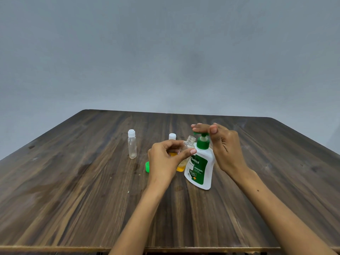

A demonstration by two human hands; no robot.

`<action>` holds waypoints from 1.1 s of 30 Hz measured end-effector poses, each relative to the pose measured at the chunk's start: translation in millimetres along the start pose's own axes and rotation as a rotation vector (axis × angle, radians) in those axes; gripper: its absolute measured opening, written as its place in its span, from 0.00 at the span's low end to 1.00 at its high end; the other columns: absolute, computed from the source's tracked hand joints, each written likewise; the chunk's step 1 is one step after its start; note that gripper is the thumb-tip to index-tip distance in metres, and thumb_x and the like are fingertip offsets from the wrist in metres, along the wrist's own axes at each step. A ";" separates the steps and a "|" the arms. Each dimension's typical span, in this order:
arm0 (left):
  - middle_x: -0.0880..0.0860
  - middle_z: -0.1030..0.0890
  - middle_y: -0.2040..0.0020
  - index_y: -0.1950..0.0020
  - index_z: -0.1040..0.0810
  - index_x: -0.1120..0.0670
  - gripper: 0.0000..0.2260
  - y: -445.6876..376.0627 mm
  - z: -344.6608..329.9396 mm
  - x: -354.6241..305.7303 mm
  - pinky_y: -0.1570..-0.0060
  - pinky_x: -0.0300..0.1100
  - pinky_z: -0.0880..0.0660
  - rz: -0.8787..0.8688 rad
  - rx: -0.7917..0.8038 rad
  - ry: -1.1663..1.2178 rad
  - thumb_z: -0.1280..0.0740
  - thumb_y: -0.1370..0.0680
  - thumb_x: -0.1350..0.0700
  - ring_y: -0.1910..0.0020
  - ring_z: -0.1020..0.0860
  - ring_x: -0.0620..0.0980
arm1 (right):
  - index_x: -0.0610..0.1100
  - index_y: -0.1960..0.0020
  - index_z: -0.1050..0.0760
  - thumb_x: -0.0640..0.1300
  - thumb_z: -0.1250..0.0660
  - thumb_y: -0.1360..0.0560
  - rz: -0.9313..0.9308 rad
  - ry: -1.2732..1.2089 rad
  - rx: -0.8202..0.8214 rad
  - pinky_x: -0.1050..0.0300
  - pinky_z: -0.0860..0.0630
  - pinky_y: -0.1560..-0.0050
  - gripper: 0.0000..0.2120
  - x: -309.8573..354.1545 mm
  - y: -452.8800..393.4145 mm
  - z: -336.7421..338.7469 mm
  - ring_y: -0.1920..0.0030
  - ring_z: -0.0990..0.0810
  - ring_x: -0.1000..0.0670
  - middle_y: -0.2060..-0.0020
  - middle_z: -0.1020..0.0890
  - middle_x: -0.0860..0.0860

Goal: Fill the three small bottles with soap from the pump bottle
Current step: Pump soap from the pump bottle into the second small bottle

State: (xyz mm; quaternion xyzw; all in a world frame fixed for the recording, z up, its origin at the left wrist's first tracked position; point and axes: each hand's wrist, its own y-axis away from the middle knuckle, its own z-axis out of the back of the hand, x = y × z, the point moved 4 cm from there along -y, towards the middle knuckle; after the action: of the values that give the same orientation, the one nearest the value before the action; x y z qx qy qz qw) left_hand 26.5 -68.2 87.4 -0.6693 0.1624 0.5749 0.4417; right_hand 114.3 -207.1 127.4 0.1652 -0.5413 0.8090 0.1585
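A: Left hand (165, 161) pinching small clear plastic bottle (187, 146), uncapped, mouth tilting under green nozzle, amber soap pooling inside.
B: Right hand (224, 144) pressing straight fingers on white pump bottle (201, 168) mid-table. Reading "Dettol", "ORIGINAL".
A: Probably handling light, slippery; gripping mid-body.
B: Capped clear bottle (132, 144) waiting left.

The pump bottle (201, 168) is white with a green pump head and a green label lettered in white, an orange cross near its foot; the open small bottle (185, 153) beside it is clear with yellow-orange soap in its base; a bright green cap (147, 166) lies on the table (73, 190), whose wood is dark brown streaked with paler grain. The capped bottle (132, 146) at left is clear with a white cap; a second white cap (172, 136) shows farther back; the wall (165, 52) is plain grey-blue
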 end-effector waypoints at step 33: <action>0.45 0.15 0.59 0.56 0.17 0.46 0.11 -1.2 0.4 -3.6 0.54 0.35 0.20 -0.029 0.006 -0.014 0.21 0.36 0.49 0.58 0.17 0.41 | 0.44 0.47 0.17 0.66 0.56 0.20 0.014 0.049 -0.045 0.38 0.27 0.39 0.35 3.8 9.5 -3.4 0.41 0.20 0.52 0.47 0.16 0.52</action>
State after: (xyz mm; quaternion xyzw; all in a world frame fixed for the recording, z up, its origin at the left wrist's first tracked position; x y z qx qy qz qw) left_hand 26.1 -68.3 91.2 -0.6661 0.1513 0.5727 0.4532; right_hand 106.4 -207.1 120.1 0.1379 -0.5565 0.8015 0.1698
